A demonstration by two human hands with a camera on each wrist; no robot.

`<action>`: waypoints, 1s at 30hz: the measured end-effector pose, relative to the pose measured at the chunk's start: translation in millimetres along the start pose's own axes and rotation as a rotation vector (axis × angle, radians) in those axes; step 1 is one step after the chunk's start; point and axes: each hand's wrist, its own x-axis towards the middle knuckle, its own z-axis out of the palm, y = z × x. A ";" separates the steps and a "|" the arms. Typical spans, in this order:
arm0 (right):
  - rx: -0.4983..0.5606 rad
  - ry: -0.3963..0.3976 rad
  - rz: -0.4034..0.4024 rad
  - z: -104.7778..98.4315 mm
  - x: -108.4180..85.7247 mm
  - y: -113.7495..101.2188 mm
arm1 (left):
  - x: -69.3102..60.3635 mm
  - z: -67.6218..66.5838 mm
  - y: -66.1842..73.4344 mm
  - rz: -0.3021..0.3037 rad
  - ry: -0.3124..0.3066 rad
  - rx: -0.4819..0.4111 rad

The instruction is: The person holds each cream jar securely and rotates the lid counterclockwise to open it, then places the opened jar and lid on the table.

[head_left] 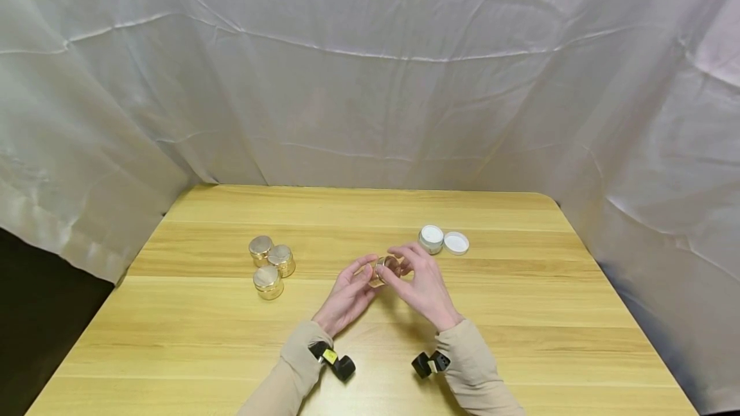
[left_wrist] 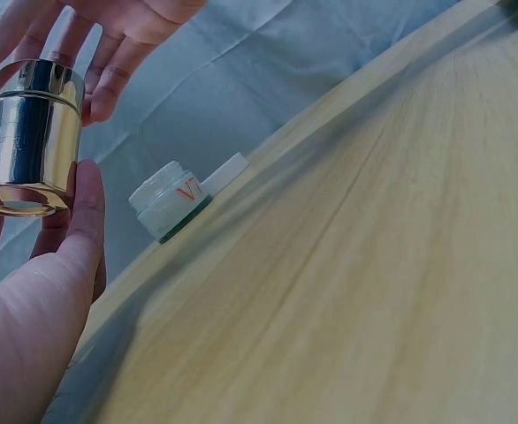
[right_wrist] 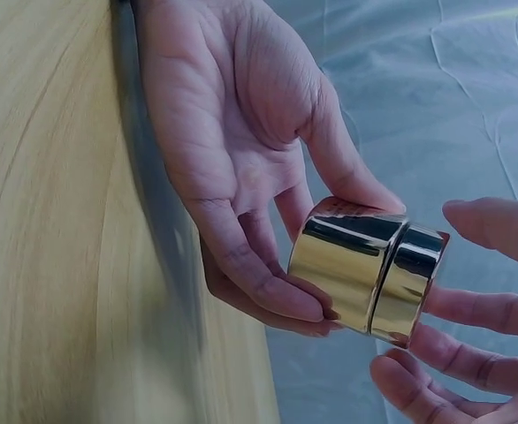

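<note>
My left hand (head_left: 347, 300) grips a shiny gold jar (right_wrist: 343, 256) by its body, thumb on one side and fingers on the other. The jar's gold lid (right_wrist: 414, 265) is on, facing my right hand (head_left: 426, 291). In the right wrist view the right fingers (right_wrist: 476, 309) are spread around the lid, some at its edge, while the thumb stands apart from it. Both hands are above the wooden table (head_left: 370, 364). Beyond the right hand is a small white-topped jar (left_wrist: 172, 205) with orange lettering, and a white lid (head_left: 457, 243) lies beside it.
On the left of the table, three gold jars stand grouped: a rear one (head_left: 261, 249), a middle one (head_left: 281, 260) and a front one (head_left: 268, 282). A pale curtain (head_left: 358, 101) hangs behind the table and along its sides.
</note>
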 end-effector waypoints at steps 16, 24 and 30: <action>0.035 -0.079 -0.060 -1.7 -0.5 2.2 | 0.5 -1.3 -0.1 -0.006 0.007 0.014; 0.011 -0.036 0.005 -1.0 0.3 0.9 | 0.9 -1.8 -0.7 -0.003 0.000 0.007; 0.009 -0.038 -0.001 -1.0 0.6 0.1 | 0.7 -2.1 -0.8 -0.005 -0.001 0.012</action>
